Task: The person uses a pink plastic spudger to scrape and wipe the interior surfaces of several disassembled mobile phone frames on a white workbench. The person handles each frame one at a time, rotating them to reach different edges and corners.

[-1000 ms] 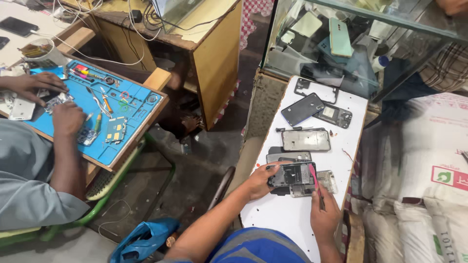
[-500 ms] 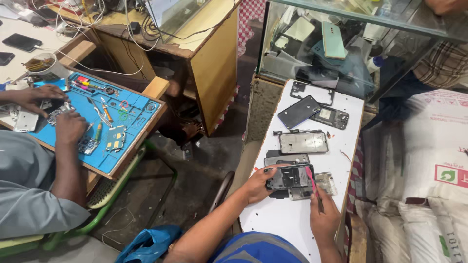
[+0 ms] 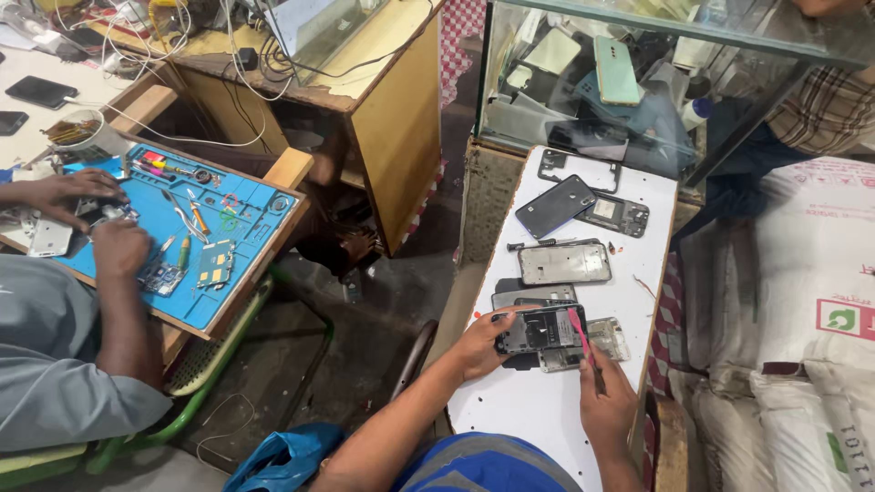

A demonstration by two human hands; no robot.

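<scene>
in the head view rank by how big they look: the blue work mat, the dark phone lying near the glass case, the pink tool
1. blue work mat
2. dark phone
3. pink tool, held in the right hand, clearly the smallest

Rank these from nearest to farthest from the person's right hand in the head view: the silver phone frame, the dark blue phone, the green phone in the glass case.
1. Silver phone frame, just beyond the right hand, mid-board.
2. Dark blue phone, farther up the white board, lying at an angle.
3. Green phone, farthest, inside the glass case past the board's end.
</scene>
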